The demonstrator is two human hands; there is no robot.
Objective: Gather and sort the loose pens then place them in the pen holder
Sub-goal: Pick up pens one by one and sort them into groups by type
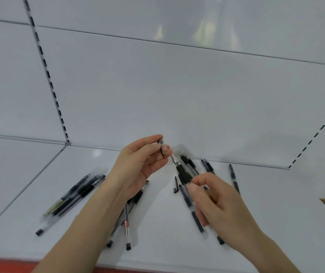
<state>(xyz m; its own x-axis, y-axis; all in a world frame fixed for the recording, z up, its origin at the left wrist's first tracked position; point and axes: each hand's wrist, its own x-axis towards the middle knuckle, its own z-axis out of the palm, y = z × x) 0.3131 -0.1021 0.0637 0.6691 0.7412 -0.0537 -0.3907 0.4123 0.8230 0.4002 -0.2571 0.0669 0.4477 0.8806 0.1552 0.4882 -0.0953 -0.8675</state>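
Only one camera here, worn on the person's head, looking forward and down from close above a white shelf (157, 233). It faces the back panel (177, 95) at twelve o'clock, whose seams the wide lens bends. Both forearms (90, 223) enter from six o'clock. The left hand (138, 164) sits mid-frame, near enough to show the dark cap (160, 140) it pinches; the right hand (217, 201), toward four o'clock, grips a pen (183, 173), slightly blurred. Loose pens (78, 191) spread from eight to three o'clock. A red edge (9, 265) lines the bottom at seven o'clock.
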